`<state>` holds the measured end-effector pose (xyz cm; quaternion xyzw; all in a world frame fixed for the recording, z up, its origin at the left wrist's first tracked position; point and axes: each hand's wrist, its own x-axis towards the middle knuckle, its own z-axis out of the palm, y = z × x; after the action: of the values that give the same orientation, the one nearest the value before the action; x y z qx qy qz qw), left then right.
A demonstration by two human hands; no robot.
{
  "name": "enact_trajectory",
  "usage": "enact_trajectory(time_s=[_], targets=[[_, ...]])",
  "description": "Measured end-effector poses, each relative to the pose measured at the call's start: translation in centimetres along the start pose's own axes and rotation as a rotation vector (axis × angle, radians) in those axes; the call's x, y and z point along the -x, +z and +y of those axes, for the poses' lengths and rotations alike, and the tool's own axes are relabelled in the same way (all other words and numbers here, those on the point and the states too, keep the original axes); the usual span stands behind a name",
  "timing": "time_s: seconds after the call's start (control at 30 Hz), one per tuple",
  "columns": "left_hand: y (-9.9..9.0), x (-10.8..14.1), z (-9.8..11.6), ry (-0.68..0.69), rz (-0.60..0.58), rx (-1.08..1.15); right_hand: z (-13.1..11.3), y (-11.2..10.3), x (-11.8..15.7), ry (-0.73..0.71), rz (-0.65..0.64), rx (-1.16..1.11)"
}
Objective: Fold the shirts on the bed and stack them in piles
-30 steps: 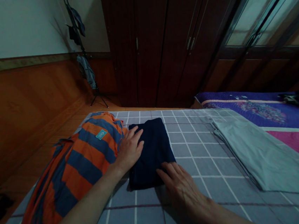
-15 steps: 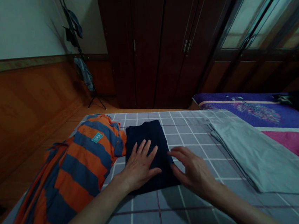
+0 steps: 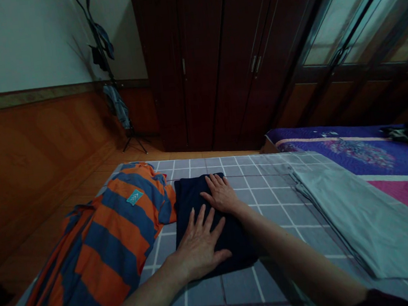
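Navy cloth (image 3: 188, 193) lay folded on the checked sheet (image 3: 204, 302), prob. light, soft & floppy, not fragile. L hand (image 3: 200, 247) pressed on its near part, fingers spread wide; R hand (image 3: 222, 197) lay nearly flat by the far edge, fingers narrower, thumb out. Neither gripped it. Best hold looked to be under both side edges, w/ folds kept together. Striped shirt (image 3: 119, 228) sat v. close on the left, so little room there; more room lay right, toward the pale cloth (image 3: 362, 224), well apart.
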<state>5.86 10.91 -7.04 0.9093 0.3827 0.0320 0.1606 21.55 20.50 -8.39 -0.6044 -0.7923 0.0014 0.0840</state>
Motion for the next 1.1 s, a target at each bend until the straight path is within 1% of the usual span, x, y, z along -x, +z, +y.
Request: enact_trajectory(time_s=[0.1, 0.2, 0.27, 0.33, 0.47, 0.63, 0.83, 0.97, 1.1], targets=[[0.3, 0.1, -0.2, 0.017, 0.03, 0.03, -0.8, -0.7, -0.2, -0.037, -0.001, 0.006], [0.4, 0.1, -0.2, 0.015, 0.043, 0.04, -2.4, -1.2, -0.9, -0.126, 0.001, -0.009], [0.3, 0.1, -0.2, 0.012, 0.041, 0.037, -3.6, -1.5, -1.7, -0.157, -0.004, -0.021], [0.2, 0.0, -0.2, 0.02, 0.047, 0.032, -4.6, -1.6, -2.8, -0.131, 0.002, -0.026], [0.1, -0.2, -0.3, 0.056, 0.048, 0.023, -6.3, -1.7, -5.3, -0.012, 0.052, -0.023], [-0.6, -0.2, -0.2, 0.108, 0.068, 0.003, -8.2, -0.6, -7.3, 0.038, 0.068, -0.033], [-1.0, -0.2, -0.1, 0.12, 0.057, 0.043, -9.0, 0.0, -8.0, 0.049, 0.113, -0.07], [-1.3, -0.1, 0.0, 0.115, 0.045, 0.078, -9.4, 0.5, -8.1, -0.043, 0.098, -0.103], [-1.3, 0.0, 0.1, 0.131, 0.05, 0.058, -9.4, 1.0, -8.0, -0.112, 0.063, -0.118]])
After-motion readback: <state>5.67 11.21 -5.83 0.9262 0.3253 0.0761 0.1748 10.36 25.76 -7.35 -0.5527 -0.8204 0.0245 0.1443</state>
